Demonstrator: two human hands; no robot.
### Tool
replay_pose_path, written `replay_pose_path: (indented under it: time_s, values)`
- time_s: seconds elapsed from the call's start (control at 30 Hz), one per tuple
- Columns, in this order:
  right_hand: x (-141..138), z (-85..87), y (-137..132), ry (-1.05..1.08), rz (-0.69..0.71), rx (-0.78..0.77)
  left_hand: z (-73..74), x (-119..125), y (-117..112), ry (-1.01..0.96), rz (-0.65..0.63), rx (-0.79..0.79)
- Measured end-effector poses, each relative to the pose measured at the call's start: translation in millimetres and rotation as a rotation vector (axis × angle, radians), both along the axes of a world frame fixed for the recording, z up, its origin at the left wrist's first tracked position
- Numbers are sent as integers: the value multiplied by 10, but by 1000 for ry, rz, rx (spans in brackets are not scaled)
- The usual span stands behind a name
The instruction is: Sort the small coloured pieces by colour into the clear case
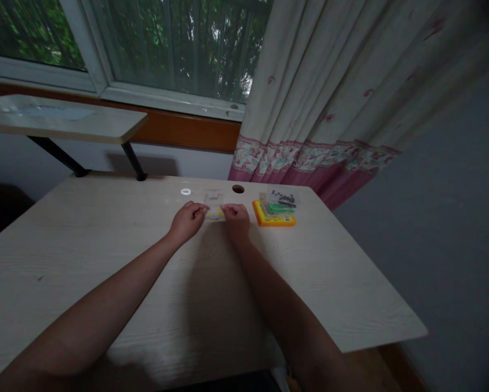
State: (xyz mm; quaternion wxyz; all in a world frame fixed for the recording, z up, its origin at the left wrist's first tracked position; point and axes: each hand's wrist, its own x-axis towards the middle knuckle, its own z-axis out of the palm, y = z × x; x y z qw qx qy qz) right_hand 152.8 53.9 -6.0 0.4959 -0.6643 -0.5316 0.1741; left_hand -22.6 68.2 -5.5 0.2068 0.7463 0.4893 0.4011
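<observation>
Near the back of the table is a small clear plastic box [214,214] with yellow bits in it. Its see-through lid [214,196] seems to stand open on the far side. My left hand [188,221] is closed, thumb and fingertips pinched at the box's left edge. At the right edge my right hand [237,219] is closed in the same way. The fingertips are small in the view, and anything tiny between them cannot be made out. A small white ring-shaped thing [186,191] lies on the table beyond my left hand.
Right of my hands sits an orange-yellow box [274,220] with green pieces [280,208] and a clear container of dark bits [284,197] on it. A round hole [238,189] pierces the pale table [138,272]. A raised shelf [60,120] stands back left; a curtain [305,109] hangs behind.
</observation>
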Motion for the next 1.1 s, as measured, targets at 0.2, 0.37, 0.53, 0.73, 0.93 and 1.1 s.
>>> replay_pose_path:
  time_s: [0.2,0.37,0.53,0.73,0.93,1.1]
  values:
    - [-13,8,-26,16,-8,23,-37,-9,6,-21,22,18]
    - [-26,5,-11,-37,-16,12,-50,-18,19,-25,8,27]
    - [-23,-6,-5,-38,12,29,-48,-24,10,-38,11,19]
    - [-7,-32,19,-33,23,28,-14,-19,-14,-23,12,10]
    - [-12,-57,38,-74,51,110,-71,-25,8,-66,90,110]
    - [-25,-77,53,-100,165,123,-146,-24,70,-31,-46,74]
